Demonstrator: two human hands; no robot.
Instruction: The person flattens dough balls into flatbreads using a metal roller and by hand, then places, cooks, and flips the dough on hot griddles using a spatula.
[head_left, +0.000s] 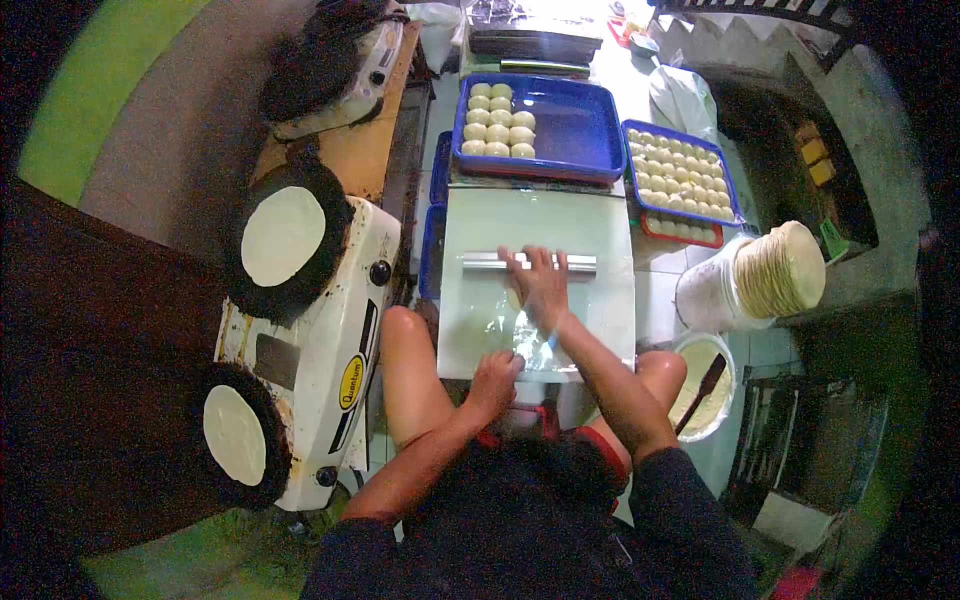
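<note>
My right hand (541,287) lies over a shiny metal rolling pin (482,262), its fingers spread and hooked across the bar. The pin rests crosswise on a pale, glossy board (470,215) in front of me. At the board's near edge my left hand (493,381) is closed, its fingers curled; what they hold, if anything, is hidden. Between the hands the surface has bright reflections, and I cannot make out whether dough lies there. Beyond the board, a blue tray (575,125) holds rows of round dough balls (499,132) on its left side.
On the left, a white stove (350,300) carries two dark griddles with flat dough rounds (283,236). Another burner (365,75) stands behind. At right are a full tray of dough balls (685,172), a bucket topped by stacked flatbreads (780,268), and a tub (712,405) with a dark spatula (702,392).
</note>
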